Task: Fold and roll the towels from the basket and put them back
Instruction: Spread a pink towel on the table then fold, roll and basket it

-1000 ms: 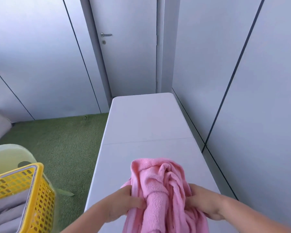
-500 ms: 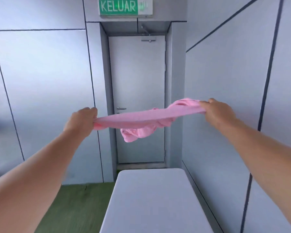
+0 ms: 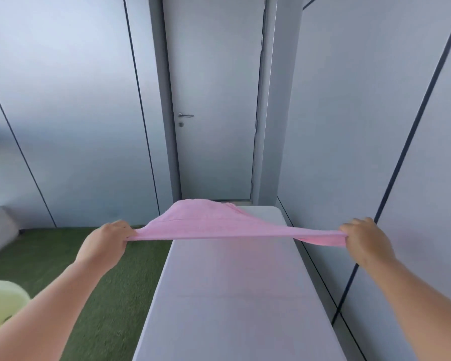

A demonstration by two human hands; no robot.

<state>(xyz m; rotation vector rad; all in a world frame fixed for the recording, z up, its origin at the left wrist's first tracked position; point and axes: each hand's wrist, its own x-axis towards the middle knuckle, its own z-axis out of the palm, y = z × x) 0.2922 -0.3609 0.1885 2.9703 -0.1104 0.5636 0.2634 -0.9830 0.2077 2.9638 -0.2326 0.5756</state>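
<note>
Both of my hands are clamped on a pink towel (image 3: pixel 211 225), one at each end, and it is pulled taut between them in the air. My left hand (image 3: pixel 107 243) has its fingers curled round the left end, out past the left edge of the surface (image 3: pixel 232 295) and over the green carpet (image 3: pixel 94 295). My right hand (image 3: pixel 365 241) grips the right end, past the right edge of the surface and near the grey wall panels (image 3: pixel 362 126). A short flap of cloth hangs beside that fist.

The near hem of the towel runs as an almost straight line from fist to fist, crossing the far half of the surface. Beyond that line the cloth billows up into a rounded hump, and its far side reaches the far edge of the surface; I cannot tell whether any of it touches there. A faint pink tint lies on the white top below it.

Past the far edge stands a shut grey door (image 3: pixel 214 100) with a metal lever handle (image 3: pixel 185 115). Something pale yellow-green and rounded (image 3: pixel 0 303) shows low at the left, beside my left forearm; I cannot tell what it is.
</note>
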